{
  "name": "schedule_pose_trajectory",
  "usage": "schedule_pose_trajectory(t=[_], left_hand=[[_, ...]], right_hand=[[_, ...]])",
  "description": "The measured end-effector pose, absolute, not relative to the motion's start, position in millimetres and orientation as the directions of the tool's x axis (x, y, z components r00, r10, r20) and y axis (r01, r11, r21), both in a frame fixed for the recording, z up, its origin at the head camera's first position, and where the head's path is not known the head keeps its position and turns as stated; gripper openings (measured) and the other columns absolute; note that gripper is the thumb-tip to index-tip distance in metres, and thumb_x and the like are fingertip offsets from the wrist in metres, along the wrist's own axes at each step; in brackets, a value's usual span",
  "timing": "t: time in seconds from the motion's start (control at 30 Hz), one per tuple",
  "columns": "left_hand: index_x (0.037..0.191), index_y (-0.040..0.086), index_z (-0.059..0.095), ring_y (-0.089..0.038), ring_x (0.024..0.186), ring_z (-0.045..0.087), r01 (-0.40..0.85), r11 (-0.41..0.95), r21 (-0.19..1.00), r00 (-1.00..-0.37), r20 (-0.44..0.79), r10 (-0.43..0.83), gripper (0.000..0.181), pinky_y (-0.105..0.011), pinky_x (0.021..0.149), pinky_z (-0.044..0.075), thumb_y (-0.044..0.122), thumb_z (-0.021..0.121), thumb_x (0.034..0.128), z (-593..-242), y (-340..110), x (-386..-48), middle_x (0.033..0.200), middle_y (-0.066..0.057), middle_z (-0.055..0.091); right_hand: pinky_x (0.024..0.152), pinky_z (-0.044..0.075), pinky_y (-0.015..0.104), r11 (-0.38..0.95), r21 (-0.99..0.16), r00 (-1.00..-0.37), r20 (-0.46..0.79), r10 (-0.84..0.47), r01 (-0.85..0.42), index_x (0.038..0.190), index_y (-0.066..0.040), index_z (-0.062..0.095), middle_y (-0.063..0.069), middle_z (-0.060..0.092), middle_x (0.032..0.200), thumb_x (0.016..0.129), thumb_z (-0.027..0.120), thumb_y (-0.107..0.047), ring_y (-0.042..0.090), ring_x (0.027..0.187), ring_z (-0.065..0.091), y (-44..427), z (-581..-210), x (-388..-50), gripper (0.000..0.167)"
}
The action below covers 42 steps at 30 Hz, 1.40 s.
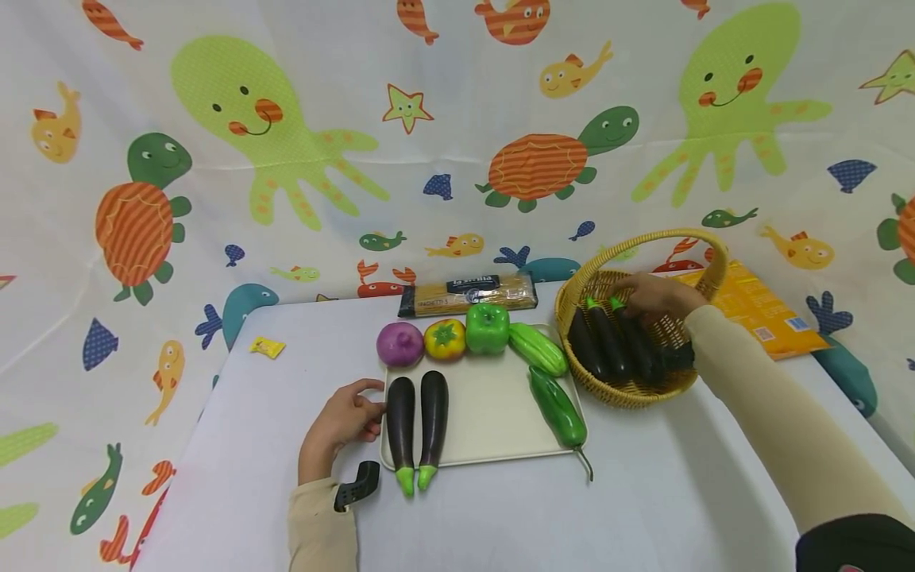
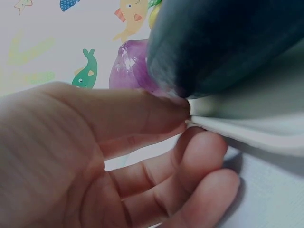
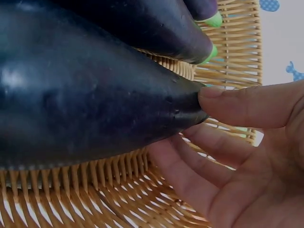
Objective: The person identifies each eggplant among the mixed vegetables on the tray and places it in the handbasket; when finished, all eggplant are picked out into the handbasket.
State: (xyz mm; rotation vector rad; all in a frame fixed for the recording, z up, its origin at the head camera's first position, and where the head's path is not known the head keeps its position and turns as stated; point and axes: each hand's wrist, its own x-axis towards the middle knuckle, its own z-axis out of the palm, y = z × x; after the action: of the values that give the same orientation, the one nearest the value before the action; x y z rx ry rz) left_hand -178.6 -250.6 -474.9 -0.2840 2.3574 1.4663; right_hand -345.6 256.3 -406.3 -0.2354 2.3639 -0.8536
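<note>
My left hand (image 1: 349, 417) pinches the left rim of the cream tray (image 1: 493, 413), its thumb over the edge and fingers curled beneath in the left wrist view. Two eggplants (image 1: 400, 421) (image 1: 433, 417) lie side by side on the tray's left, green ends past the near rim. Inside the wicker basket (image 1: 629, 396), my right hand (image 1: 654, 298) holds the end of a dark eggplant (image 3: 95, 90) between thumb and fingers, as the right wrist view shows. More eggplants (image 1: 608, 342) lie beside it in the basket. That held eggplant's far end is outside the right wrist view.
A purple onion (image 1: 400, 344), yellow pepper (image 1: 445, 339), green pepper (image 1: 488, 328) and cucumber (image 1: 538, 349) line the tray's back. A long green pepper (image 1: 557, 407) lies on its right. Behind are spaghetti (image 1: 468, 295) and an orange packet (image 1: 768, 310); a yellow wrapper (image 1: 268, 347) lies left.
</note>
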Motion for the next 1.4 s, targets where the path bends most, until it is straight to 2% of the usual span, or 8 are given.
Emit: schedule_pose_trajectory(t=[0.17,0.3,0.5,0.77,0.97,1.1,1.23,1.4], left_hand=[[0.137,0.0,0.054,-0.014,0.057,0.056,-0.344,0.449,0.824,-0.919,-0.393,0.016,0.04,-0.026,0.054,0.053,-0.001,0.058,0.0973,-474,-250,-178,0.077,-0.01,0.059],[0.137,0.0,0.054,-0.013,0.056,0.056,-0.341,0.448,0.826,-0.921,-0.389,0.018,0.04,-0.026,0.054,0.053,-0.001,0.059,0.0973,-474,-249,-179,0.075,-0.01,0.059],[0.137,0.0,0.054,-0.013,0.056,0.056,-0.338,0.445,0.829,-0.922,-0.387,0.021,0.039,-0.025,0.053,0.053,0.0,0.059,0.0977,-473,-248,-179,0.075,-0.009,0.059],[0.137,0.0,0.055,-0.013,0.057,0.056,-0.337,0.447,0.829,-0.922,-0.387,0.022,0.04,-0.025,0.054,0.053,-0.001,0.057,0.0971,-472,-247,-180,0.075,-0.009,0.059],[0.137,0.0,0.054,-0.013,0.057,0.056,-0.342,0.442,0.829,-0.92,-0.391,0.021,0.039,-0.025,0.054,0.053,-0.001,0.058,0.0976,-472,-247,-180,0.075,-0.009,0.058],[0.137,-0.001,0.054,-0.013,0.057,0.056,-0.343,0.439,0.83,-0.92,-0.392,0.022,0.04,-0.025,0.054,0.053,-0.001,0.058,0.0974,-472,-247,-180,0.075,-0.009,0.058],[0.137,-0.001,0.054,-0.013,0.057,0.057,-0.343,0.443,0.828,-0.92,-0.392,0.022,0.04,-0.025,0.055,0.054,-0.001,0.058,0.0974,-473,-248,-179,0.076,-0.01,0.058],[0.137,0.0,0.055,-0.014,0.058,0.057,-0.344,0.45,0.824,-0.921,-0.39,0.012,0.039,-0.026,0.055,0.054,0.0,0.059,0.0978,-475,-250,-178,0.077,-0.01,0.058]], right_hand=[[0.083,0.057,0.043,0.775,-0.63,-0.793,-0.49,-0.362,0.036,0.146,0.006,0.045,0.031,0.039,0.141,0.097,0.051,0.003,0.033,0.104,0.054,258,-410,-348,0.05],[0.08,0.056,0.042,0.769,-0.638,-0.796,-0.488,-0.358,0.045,0.147,0.005,0.045,0.029,0.043,0.134,0.095,0.051,0.003,0.032,0.099,0.054,259,-412,-350,0.052],[0.078,0.054,0.039,0.768,-0.64,-0.806,-0.47,-0.359,0.031,0.147,0.005,0.045,0.028,0.044,0.135,0.095,0.054,0.004,0.031,0.099,0.053,258,-411,-349,0.053],[0.068,0.05,0.037,0.776,-0.631,-0.823,-0.448,-0.348,0.016,0.142,0.008,0.048,0.026,0.048,0.118,0.094,0.053,0.005,0.023,0.076,0.051,255,-409,-348,0.048],[0.076,0.058,0.039,0.803,-0.596,-0.829,-0.444,-0.341,-0.011,0.141,0.008,0.048,0.028,0.05,0.121,0.096,0.054,0.001,0.029,0.09,0.058,254,-407,-347,0.046],[0.078,0.059,0.042,0.809,-0.587,-0.831,-0.442,-0.339,-0.017,0.138,0.008,0.051,0.026,0.054,0.114,0.097,0.056,-0.002,0.03,0.089,0.059,253,-405,-345,0.043],[0.081,0.059,0.045,0.807,-0.59,-0.831,-0.432,-0.35,-0.033,0.138,0.008,0.051,0.025,0.055,0.115,0.098,0.055,-0.004,0.031,0.092,0.058,252,-402,-343,0.042],[0.09,0.054,0.053,0.837,-0.525,-0.844,-0.371,-0.388,-0.154,0.138,0.009,0.052,0.03,0.058,0.123,0.1,0.055,-0.008,0.038,0.101,0.059,250,-398,-336,0.042]])
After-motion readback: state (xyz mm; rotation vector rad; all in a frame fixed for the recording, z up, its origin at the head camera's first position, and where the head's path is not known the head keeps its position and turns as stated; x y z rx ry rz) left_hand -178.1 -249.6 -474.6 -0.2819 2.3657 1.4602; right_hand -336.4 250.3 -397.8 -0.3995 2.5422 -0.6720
